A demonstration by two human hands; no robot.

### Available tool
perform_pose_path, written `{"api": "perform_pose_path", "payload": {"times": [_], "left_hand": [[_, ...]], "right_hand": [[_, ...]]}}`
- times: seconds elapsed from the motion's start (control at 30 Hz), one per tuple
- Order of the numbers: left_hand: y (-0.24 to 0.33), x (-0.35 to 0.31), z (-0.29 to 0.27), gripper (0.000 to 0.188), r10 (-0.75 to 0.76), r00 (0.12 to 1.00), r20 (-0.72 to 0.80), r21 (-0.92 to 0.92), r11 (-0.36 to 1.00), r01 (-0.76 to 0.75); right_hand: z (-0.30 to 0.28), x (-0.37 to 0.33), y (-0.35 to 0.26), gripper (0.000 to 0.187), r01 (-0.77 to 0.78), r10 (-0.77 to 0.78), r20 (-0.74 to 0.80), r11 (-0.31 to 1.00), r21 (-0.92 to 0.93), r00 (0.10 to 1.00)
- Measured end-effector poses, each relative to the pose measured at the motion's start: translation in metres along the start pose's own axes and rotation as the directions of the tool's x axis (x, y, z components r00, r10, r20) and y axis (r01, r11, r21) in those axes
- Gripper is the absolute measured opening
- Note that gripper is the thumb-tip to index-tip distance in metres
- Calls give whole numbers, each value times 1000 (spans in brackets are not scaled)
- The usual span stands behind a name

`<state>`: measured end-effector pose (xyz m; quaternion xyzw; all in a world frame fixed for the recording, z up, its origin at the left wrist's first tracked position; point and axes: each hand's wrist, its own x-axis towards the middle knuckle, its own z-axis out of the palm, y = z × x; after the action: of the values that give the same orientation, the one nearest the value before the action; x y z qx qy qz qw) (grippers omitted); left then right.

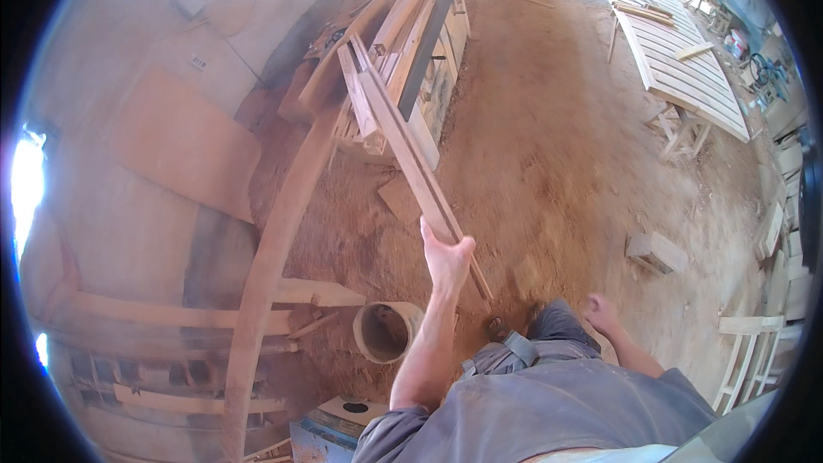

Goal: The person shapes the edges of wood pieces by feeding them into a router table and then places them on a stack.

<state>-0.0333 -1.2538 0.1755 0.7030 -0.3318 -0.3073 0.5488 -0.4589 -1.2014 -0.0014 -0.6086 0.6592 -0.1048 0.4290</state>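
My left hand is closed around a long wooden strip with a groove along its length. The strip slants from near my legs up to the left, and its far end overlaps a stack of cut wood pieces on a bench. I cannot tell whether it touches the stack. My right hand hangs low beside my right leg, its fingers curled with nothing visible in them.
A long plank stands to the left. Below it sit a round tube-like container and a blue box. A wooden block lies on the dirt floor at right. A slatted panel rests on trestles at far right.
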Motion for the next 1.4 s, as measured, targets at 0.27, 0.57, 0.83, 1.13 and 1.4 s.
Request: {"api": "perform_pose_path", "payload": {"times": [0.27, 0.57, 0.83, 1.13, 1.4], "left_hand": [[78, 307, 65, 57, 88, 996, 7, 301, 950, -86], [11, 528, 56, 59, 100, 974, -205, 732, 676, 84], [-49, 611, 130, 62, 102, 950, -295, 870, 439, 223], [9, 700, 239, 64, 488, 869, -83, 938, 333, -97], [136, 779, 583, 54, 542, 550, 635, 332, 451, -828]], "right_hand": [[-22, 12, 148, 44, -445, 467, 196, 883, -150, 862], [-136, 279, -37, 39, -198, 225, 36, 917, -347, 974], [-234, 423, -188, 30, -254, 284, -419, 959, 127, 863], [-92, 379, -74, 28, -634, 640, 101, 768, -86, 762], [-163, 601, -71, 37, -584, 577, 86, 805, 103, 812]]}}
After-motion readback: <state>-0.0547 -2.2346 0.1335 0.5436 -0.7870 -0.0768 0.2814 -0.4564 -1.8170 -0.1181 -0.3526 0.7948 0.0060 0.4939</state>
